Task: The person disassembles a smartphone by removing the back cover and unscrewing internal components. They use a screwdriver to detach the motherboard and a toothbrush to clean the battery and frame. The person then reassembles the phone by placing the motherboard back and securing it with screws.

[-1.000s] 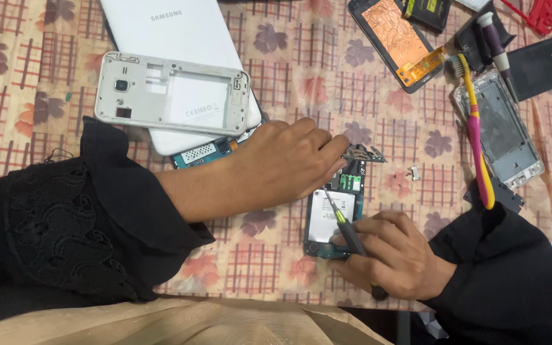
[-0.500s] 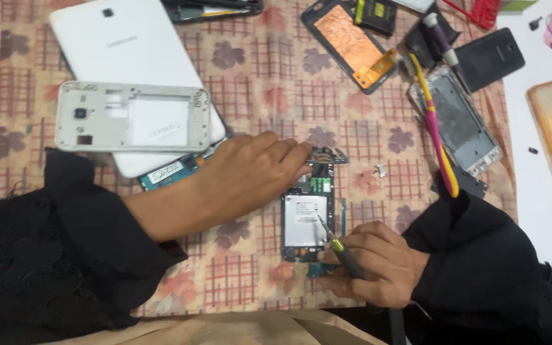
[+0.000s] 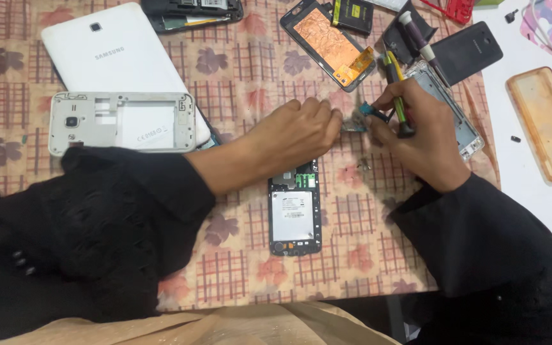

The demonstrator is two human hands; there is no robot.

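An opened black phone point(image 3: 294, 214) lies on the patterned cloth point(image 3: 250, 76), apart from both hands. My left hand point(image 3: 298, 131) is closed, its fingertips pinching a small metal part point(image 3: 354, 127) just above the phone. My right hand point(image 3: 410, 134) grips a screwdriver with a yellow and green handle point(image 3: 398, 86) and also touches a small blue-green piece point(image 3: 372, 112) between the two hands. Black sleeves cover both arms.
A silver phone frame point(image 3: 122, 121) rests on a white tablet point(image 3: 113, 61) at the left. Phone parts lie at the back: a copper-backed screen point(image 3: 333, 41), a black back cover point(image 3: 471, 51), a metal frame point(image 3: 461, 124). An orange case point(image 3: 544, 124) lies on the white surface at right.
Both hands have lifted off the opened phone and moved up and to the right. The phone now lies uncovered. The screwdriver went with my right hand.
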